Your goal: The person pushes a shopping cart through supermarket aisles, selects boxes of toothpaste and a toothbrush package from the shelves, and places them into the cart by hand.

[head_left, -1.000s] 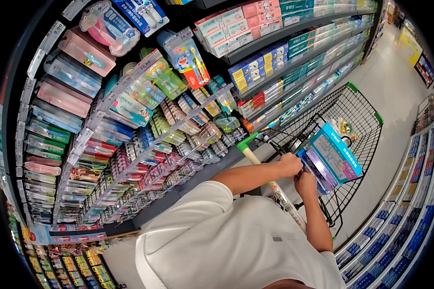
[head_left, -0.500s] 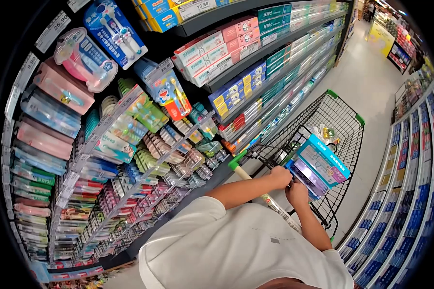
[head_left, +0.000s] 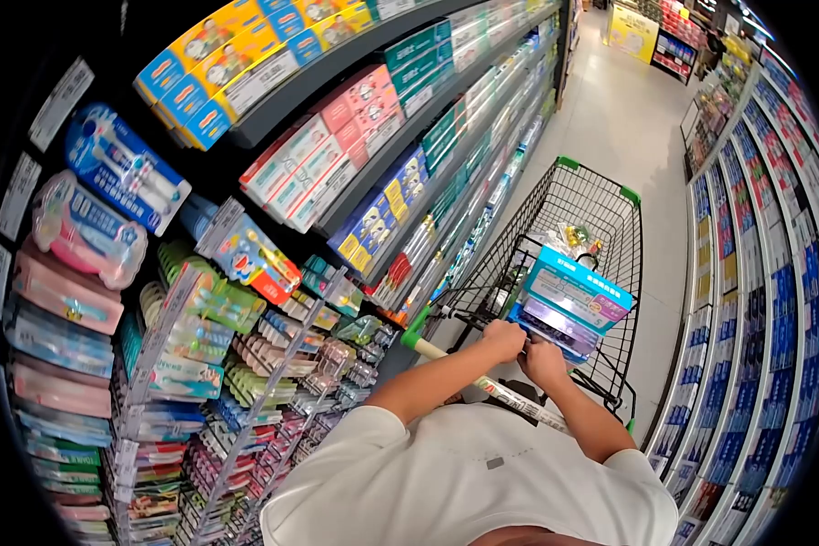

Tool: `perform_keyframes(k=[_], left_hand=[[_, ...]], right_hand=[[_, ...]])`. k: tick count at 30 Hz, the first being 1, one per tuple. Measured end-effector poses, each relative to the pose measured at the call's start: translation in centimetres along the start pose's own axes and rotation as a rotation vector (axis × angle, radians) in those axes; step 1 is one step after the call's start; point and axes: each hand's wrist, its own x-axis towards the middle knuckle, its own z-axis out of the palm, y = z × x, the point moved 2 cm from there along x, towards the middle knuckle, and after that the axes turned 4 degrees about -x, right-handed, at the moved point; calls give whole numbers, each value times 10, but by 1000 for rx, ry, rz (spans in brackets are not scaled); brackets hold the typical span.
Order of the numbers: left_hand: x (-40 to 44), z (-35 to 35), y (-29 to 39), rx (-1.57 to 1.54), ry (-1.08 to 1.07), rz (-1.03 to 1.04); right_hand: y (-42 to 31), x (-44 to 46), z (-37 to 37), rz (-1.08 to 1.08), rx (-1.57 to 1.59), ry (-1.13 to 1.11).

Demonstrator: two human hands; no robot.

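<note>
My left hand (head_left: pixel 504 341) and my right hand (head_left: pixel 542 360) are close together just beyond the cart's handle bar (head_left: pixel 469 374), fingers curled at the near edge of a purple and blue package (head_left: pixel 560 328). What the fingers grip is hidden. A teal box (head_left: pixel 578 289) stands at the far side of that package, over the near part of the black wire shopping cart (head_left: pixel 615 238) with green corners. Farther in the basket lies a clear bag (head_left: pixel 578 238) with small items.
A shelf of toothpaste boxes (head_left: pixel 300 168) runs along the left, beside hanging toothbrush packs (head_left: pixel 123 168). Curved-looking shelves (head_left: pixel 755 337) with blue packages line the right. A pale floor aisle (head_left: pixel 610 109) leads forward to a yellow display (head_left: pixel 632 35).
The view has turned, so the cart and hands appear farther left and the aisle ahead shows more. My hands remain together at the package.
</note>
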Motion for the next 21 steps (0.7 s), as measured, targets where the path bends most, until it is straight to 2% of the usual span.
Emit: perform_keyframes(k=[5,10,21], left_hand=[[14,-2,1,-7,-12,-24],[36,-16,6,-73,73,-82],[113,-26,22,-86,38,-127]], right_hand=[[16,9,5,-11,-7,-6],[33,22,-11,-19,29,20],[104,56,-33,-28,123,-13]])
